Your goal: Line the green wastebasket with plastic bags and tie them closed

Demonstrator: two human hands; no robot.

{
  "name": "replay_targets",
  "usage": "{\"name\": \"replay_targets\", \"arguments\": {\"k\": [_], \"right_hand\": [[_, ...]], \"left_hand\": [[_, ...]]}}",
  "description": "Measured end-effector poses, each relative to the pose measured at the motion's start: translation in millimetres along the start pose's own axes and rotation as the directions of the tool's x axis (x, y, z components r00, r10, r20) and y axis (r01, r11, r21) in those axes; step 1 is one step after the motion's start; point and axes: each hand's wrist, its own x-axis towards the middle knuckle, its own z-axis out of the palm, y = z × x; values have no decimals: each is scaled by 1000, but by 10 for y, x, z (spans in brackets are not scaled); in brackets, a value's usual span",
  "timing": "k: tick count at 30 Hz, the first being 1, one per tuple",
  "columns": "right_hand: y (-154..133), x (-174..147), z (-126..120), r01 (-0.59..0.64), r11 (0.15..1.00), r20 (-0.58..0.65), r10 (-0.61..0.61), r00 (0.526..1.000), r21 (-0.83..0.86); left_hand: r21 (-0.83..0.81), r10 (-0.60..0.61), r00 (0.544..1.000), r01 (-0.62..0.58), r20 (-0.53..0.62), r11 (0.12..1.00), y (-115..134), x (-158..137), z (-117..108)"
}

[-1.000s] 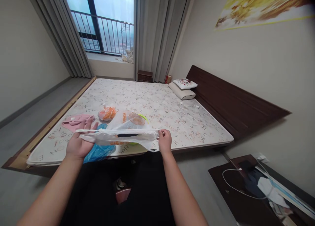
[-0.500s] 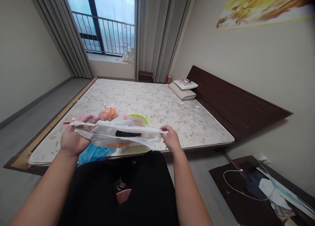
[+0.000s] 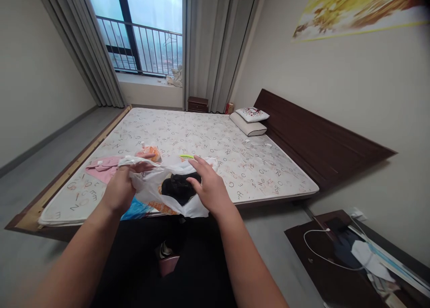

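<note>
A white plastic bag (image 3: 148, 187) with orange print hangs in front of me, its mouth spread wide. Inside it shows a dark, soft-looking item (image 3: 179, 189), perhaps cloth. My left hand (image 3: 121, 185) is closed on the bag's left rim. My right hand (image 3: 211, 187) hovers over the right side of the mouth with thumb and fingers apart, close to the dark item. A pink garment (image 3: 102, 168) lies on the mattress to the left, with an orange-and-white bundle (image 3: 153, 153) behind the bag. Part of a blue plastic bag (image 3: 134, 209) shows below.
The patterned mattress (image 3: 235, 147) stretches ahead to two stacked pillows (image 3: 250, 122) by the dark headboard (image 3: 319, 133). A yellow-green basket rim (image 3: 186, 157) peeks out behind the white bag. At right, a nightstand (image 3: 298, 243) bears a white cable and papers.
The bag's mouth has gone from stretched flat to gaping, showing more of the dark item. My left hand moved right; my right hand let go of the rim and moved left over the opening.
</note>
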Motion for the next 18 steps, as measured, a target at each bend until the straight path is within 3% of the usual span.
{"name": "replay_targets", "arguments": {"k": [4, 9, 12, 16, 18], "right_hand": [[106, 119, 99, -45, 984, 59, 55, 997, -174], [198, 205, 13, -190, 868, -66, 180, 981, -458], [220, 191, -86, -236, 860, -105, 211, 972, -453], [303, 153, -245, -173, 938, 128, 219, 967, -301], [352, 130, -327, -186, 934, 176, 247, 953, -304]], "left_hand": [[16, -6, 986, 3, 168, 1000, 99, -100, -23], [46, -75, 985, 69, 156, 997, 85, -72, -173], [102, -178, 967, 162, 184, 982, 43, -48, -316], [111, -396, 868, 381, 299, 918, 31, -12, -542], [33, -391, 888, 395, 244, 918, 25, 27, -639]]}}
